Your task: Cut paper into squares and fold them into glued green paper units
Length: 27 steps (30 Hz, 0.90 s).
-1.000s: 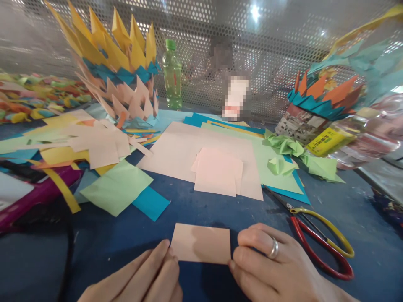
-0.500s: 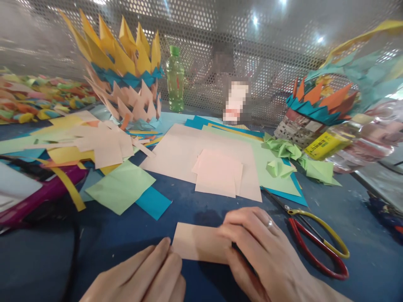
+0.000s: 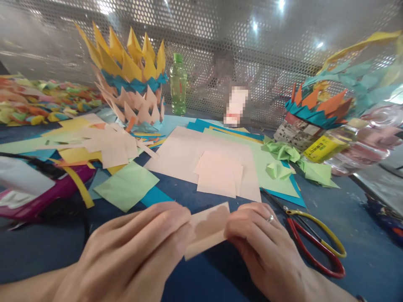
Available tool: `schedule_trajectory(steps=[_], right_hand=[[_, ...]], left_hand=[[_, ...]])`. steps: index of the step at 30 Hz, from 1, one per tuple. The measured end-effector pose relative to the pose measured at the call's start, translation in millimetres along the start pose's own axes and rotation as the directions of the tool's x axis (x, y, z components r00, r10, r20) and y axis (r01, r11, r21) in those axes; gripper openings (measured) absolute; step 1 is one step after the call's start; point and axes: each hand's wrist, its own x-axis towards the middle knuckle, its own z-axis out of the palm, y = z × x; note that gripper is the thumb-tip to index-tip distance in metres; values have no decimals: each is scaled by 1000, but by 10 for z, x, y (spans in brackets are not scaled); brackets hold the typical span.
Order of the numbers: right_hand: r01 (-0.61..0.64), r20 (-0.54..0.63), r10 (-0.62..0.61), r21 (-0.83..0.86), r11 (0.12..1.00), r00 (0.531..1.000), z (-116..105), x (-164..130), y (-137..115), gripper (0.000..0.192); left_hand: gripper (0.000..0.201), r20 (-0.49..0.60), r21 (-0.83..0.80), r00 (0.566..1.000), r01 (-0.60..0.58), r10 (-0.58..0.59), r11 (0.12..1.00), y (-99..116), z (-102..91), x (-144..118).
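Between my two hands a small pale pink sheet of paper point(image 3: 209, 228) is held tilted, with a lengthwise crease showing and its left end higher in my fingers' cover. My left hand point(image 3: 141, 239) pinches its left end, fingers pressed together over it. At the other end my right hand point(image 3: 261, 239), with a ring on one finger, grips the paper between thumb and fingertips. Just beyond lie several small pink paper pieces point(image 3: 218, 174) on a large pink sheet point(image 3: 176, 151). Scissors point(image 3: 311, 235) with red and yellow handles rest to the right of my right hand.
Green paper squares point(image 3: 127, 184) and a purple-and-white tool point(image 3: 40, 193) lie at left. Behind stand a folded-paper piece with yellow points point(image 3: 135, 63) and a green bottle point(image 3: 178, 86). Folded green papers point(image 3: 283, 149) and a container with orange points point(image 3: 302, 126) are at right.
My left hand has moved up and right onto the paper's left end. The paper has been lifted and tilted off the table, and a crease now shows. The right hand has closed on its right end.
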Motion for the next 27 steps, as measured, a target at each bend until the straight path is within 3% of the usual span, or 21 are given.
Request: schedule_trajectory(steps=[3, 7, 9, 15, 21, 27], right_hand=[[46, -48, -45, 1, 999, 998, -53, 8, 25, 24], [59, 22, -58, -19, 998, 998, -75, -3, 47, 27], [57, 63, -55, -36, 998, 997, -77, -9, 56, 28], [52, 132, -44, -61, 997, 990, -80, 20, 18, 17], [130, 203, -109, -89, 988, 973, -49, -9, -46, 15], [72, 205, -57, -68, 995, 977, -74, -39, -24, 17]], left_hand=[[39, 7, -25, 1000, -21, 22, 999, -35, -3, 132], [48, 193, -177, 969, -118, 152, 977, -77, 56, 314], [46, 250, -188, 954, -118, 164, 975, -98, 96, 353], [43, 254, -199, 966, 7, 45, 980, -104, 179, 291], [37, 305, -238, 948, -14, 89, 971, -93, 186, 316], [27, 273, -249, 956, -41, 110, 968, -85, 193, 317]])
